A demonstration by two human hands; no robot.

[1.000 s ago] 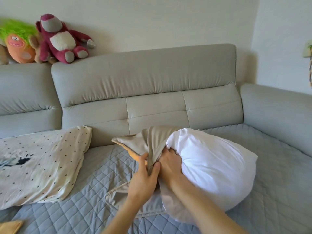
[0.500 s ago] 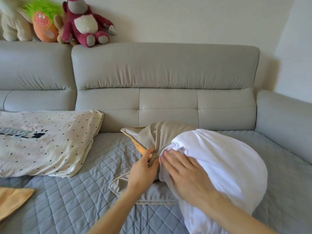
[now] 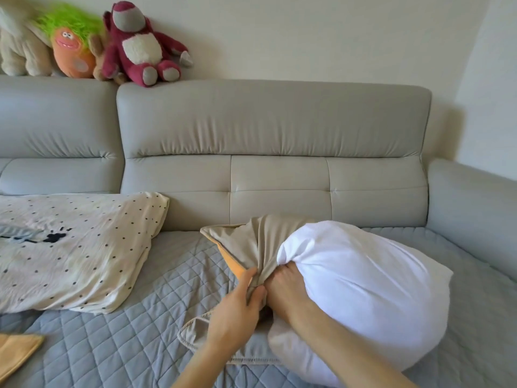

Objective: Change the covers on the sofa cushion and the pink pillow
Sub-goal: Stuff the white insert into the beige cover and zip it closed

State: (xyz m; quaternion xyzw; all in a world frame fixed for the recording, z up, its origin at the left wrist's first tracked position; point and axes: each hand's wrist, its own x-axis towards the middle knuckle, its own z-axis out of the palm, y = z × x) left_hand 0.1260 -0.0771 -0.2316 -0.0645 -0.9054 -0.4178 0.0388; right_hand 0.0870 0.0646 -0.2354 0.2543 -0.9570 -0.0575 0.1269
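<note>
A plump white cushion insert lies on the quilted seat, its left end inside a beige cover with an orange lining. My left hand pinches the cover's bunched edge between thumb and fingers. My right hand pushes into the cover's opening against the insert, and its fingertips are hidden under the fabric. A cream polka-dot pillow lies flat on the seat at the left.
The grey sofa backrest runs behind, with an armrest at the right. Three plush toys sit on the backrest top at the left. An orange cloth corner shows at the lower left on the grey quilted seat cover.
My right hand has gone from lying flat on the insert to pushing into the cover's opening. The left hand keeps its pinch on the cover. The camera view has shifted slightly.
</note>
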